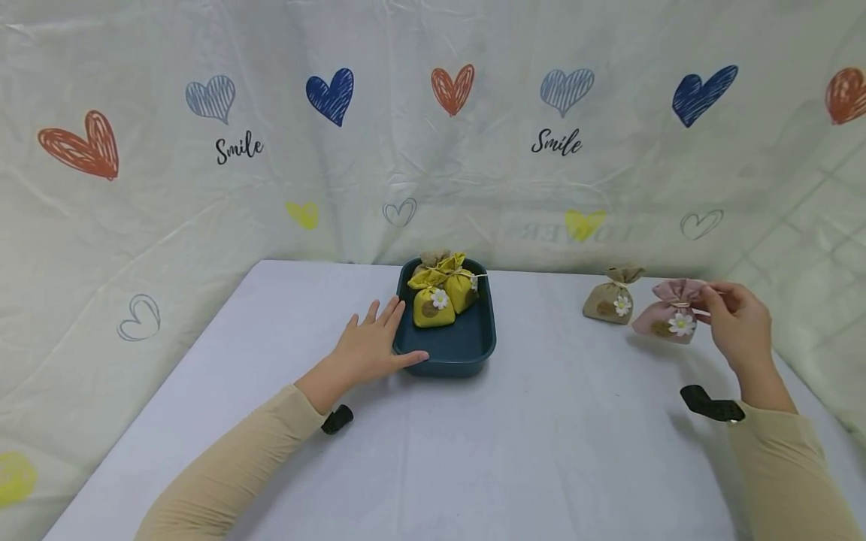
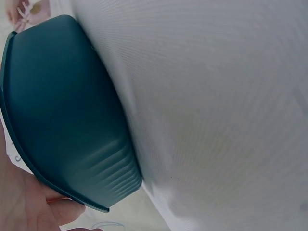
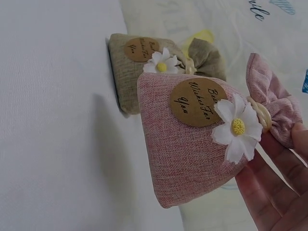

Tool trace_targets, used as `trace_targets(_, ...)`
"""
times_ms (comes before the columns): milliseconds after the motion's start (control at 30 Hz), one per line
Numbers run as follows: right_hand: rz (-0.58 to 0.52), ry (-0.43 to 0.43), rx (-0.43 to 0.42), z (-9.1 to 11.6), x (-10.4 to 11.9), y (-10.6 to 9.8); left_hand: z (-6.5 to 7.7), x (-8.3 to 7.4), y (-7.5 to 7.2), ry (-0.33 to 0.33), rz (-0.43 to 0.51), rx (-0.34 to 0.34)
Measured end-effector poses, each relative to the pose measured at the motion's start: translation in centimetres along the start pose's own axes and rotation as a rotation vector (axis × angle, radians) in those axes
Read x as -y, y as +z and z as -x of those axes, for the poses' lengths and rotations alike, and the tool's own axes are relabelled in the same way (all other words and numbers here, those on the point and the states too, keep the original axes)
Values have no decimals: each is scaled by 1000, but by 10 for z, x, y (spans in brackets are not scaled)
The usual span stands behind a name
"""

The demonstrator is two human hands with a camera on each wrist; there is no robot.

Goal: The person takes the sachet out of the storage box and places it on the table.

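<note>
The pink pouch (image 1: 659,319) is up off the desk (image 1: 541,443) toward its far right side, tilted, with its shadow falling apart from it. From the right wrist I can read "Best Wishes For You" on its round brown label (image 3: 185,103), beside a white flower (image 3: 238,127) with a yellow centre. The right hand (image 1: 740,319) has it by the gathered top — thumb and fingers pinched together on the cloth, just past the pale tie.

Just behind and to the left of it, a tan pouch (image 1: 605,302) stands on the desk, with a flower and label of its own.

Well apart from these, near the middle of the far edge, sits a dark teal tray (image 1: 449,349). Two yellow pouches and a brownish one (image 1: 433,258) are bunched toward its back, the brownish one partly hidden. The left hand (image 1: 368,349) rests at the tray's left rim, fingers spread wide, thumb over the near corner.

Both arms wear beige sleeves, and behind the desk hangs a pale sheet (image 1: 392,165) printed with hearts and "Smile".
</note>
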State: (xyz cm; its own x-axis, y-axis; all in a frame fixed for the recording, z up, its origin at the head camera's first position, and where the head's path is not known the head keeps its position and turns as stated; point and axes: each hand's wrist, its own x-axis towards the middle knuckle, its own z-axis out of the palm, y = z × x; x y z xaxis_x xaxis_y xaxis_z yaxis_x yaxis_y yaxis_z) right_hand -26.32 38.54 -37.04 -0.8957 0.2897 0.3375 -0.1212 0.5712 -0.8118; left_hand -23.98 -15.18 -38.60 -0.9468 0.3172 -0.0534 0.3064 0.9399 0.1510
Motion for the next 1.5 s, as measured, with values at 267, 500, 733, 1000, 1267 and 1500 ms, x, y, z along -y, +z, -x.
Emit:
trace_targets(267,-51,12,11,-6,-14,-2,-1,0,1,-1,-1,-3)
trace_targets(500,-45,22,11,-11,-20,-4,-2,1,1,-8,-5,3)
trace_targets(733,-49,3,21,-17,-23,-5,-2,2,3,-10,4,11)
trace_targets(1000,-46,-6,-6,-26,-28,-4,-2,1,1,0,-8,0)
trace_targets(1267,27,-13,7,-30,-32,-1,-3,1,2,-8,-9,12)
trace_targets(1500,61,-3,18,-32,-33,3,-3,2,4,-7,-17,2)
